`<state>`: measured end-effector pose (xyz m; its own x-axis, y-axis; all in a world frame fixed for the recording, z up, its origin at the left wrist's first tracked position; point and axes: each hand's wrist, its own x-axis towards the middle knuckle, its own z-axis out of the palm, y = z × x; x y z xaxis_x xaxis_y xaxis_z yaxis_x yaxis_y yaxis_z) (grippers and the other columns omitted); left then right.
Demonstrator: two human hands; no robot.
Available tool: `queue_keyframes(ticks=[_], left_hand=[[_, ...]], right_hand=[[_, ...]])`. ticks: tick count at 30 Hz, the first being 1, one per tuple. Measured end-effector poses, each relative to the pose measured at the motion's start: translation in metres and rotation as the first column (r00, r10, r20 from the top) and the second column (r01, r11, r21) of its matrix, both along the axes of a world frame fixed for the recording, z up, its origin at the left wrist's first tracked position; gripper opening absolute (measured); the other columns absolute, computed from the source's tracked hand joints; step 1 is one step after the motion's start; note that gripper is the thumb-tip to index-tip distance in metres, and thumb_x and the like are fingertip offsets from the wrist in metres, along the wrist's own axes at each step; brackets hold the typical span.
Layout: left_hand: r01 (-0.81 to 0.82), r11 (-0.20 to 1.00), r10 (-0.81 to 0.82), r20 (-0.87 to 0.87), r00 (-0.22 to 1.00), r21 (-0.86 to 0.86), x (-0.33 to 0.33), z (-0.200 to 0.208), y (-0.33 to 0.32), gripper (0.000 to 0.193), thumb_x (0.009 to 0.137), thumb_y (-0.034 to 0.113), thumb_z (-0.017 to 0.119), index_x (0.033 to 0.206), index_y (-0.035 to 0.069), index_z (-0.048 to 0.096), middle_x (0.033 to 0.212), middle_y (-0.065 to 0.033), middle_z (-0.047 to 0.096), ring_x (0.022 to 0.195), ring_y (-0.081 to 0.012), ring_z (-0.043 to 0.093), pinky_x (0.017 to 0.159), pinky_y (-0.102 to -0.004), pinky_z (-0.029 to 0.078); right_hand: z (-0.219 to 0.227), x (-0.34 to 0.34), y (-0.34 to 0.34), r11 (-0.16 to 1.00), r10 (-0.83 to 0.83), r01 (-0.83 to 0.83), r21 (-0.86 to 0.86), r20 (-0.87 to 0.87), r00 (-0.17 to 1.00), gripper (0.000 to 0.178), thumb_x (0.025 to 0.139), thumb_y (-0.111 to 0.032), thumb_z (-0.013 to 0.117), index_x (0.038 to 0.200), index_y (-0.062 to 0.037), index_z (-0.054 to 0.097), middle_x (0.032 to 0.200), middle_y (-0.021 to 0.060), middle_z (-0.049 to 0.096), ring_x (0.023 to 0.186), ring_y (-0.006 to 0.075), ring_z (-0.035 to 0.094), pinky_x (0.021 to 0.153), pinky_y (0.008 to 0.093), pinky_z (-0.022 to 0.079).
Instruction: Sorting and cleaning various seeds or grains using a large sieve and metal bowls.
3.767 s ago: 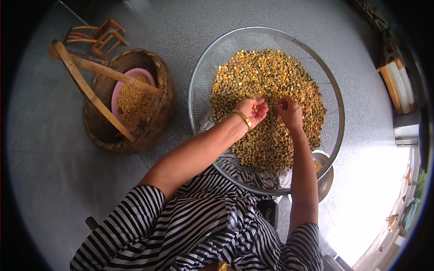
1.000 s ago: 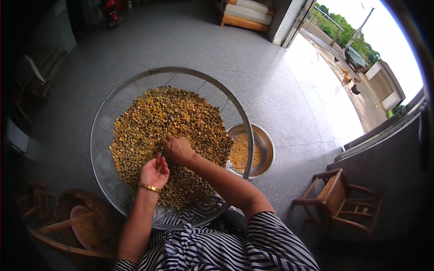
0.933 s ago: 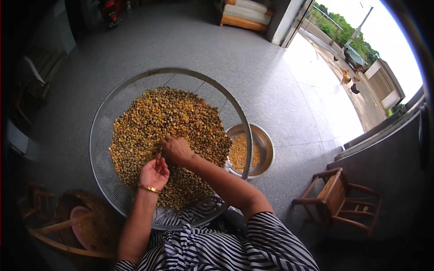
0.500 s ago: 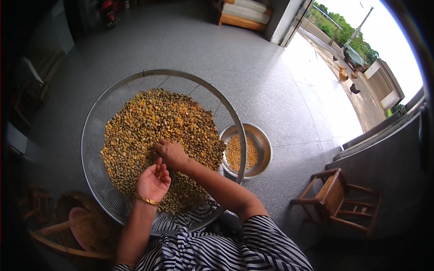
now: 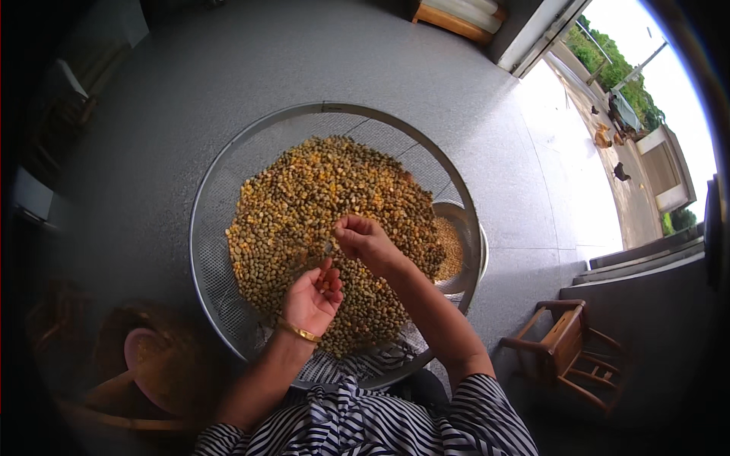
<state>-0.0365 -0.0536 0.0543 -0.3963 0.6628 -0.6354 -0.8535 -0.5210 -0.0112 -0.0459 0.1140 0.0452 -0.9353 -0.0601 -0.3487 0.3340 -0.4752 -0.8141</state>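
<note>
The right hand (image 5: 366,242) has just come away from the left hand (image 5: 310,300). Half a second ago its fingers were down at the seeds, just beside the left fingertips; now a clear gap parts the two, and the right hand appears lifted above the heap (image 5: 281,201). That reads as a break between one touch of the seeds and another, with the picked pieces staying in the left palm.

The left hand is turned palm up and half curled, cupping a few orange pieces (image 5: 328,286) against its fingers. The right hand is narrow, thumb and fingertips drawn together; whether anything sits between them I cannot tell.

The heap, brownish-green mixed with yellow, lies under and all around both hands in the round mesh sieve (image 5: 323,107). It fills the middle, leaving bare mesh along the far and left rim, and reaches closest to the right rim. The left hand is over its near half, the right hand near its centre. Outside the right rim, partly beneath it, a metal bowl (image 5: 484,254) holds yellow kernels (image 5: 449,247).
</note>
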Motion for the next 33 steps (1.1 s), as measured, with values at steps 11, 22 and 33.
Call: queue_keyframes(ticks=[11,22,33], left_hand=[[-0.083,0.994,0.086,0.042,0.995,-0.067,-0.011,0.014,-0.003,0.024,0.083,0.014,0.04,0.103,0.002,0.047,0.094,-0.0076,0.053,0.084,-0.0159,0.052,0.072,-0.0272,0.043],[-0.216,0.964,0.225,0.043,0.973,-0.155,-0.012,0.009,-0.003,0.021,0.081,0.014,0.042,0.098,0.007,0.051,0.081,-0.0039,0.054,0.069,-0.0126,0.051,0.064,-0.0255,0.042],[-0.183,0.976,0.192,0.075,0.978,-0.119,-0.008,0.003,0.0,0.019,0.081,0.013,0.042,0.096,0.006,0.052,0.076,-0.0041,0.054,0.066,-0.0137,0.051,0.06,-0.0258,0.042]], right_hand=[[0.001,-0.007,-0.006,0.985,-0.023,0.043,-0.167,0.116,0.993,0.011,0.074,-0.011,0.059,0.081,-0.0061,0.052,0.062,-0.0045,0.045,0.049,0.0039,0.036,0.043,0.0169,0.029],[0.015,-0.01,0.029,0.334,-0.013,0.124,0.934,-0.127,0.992,0.017,0.071,-0.007,0.059,0.085,-0.0011,0.051,0.072,0.0043,0.053,0.06,0.0092,0.048,0.052,0.0206,0.04],[-0.017,0.01,-0.029,-0.241,0.354,0.001,0.971,0.086,0.931,0.062,0.076,-0.028,0.047,0.126,-0.002,0.02,0.133,0.0193,0.01,0.124,0.0325,0.007,0.099,0.0421,0.009]])
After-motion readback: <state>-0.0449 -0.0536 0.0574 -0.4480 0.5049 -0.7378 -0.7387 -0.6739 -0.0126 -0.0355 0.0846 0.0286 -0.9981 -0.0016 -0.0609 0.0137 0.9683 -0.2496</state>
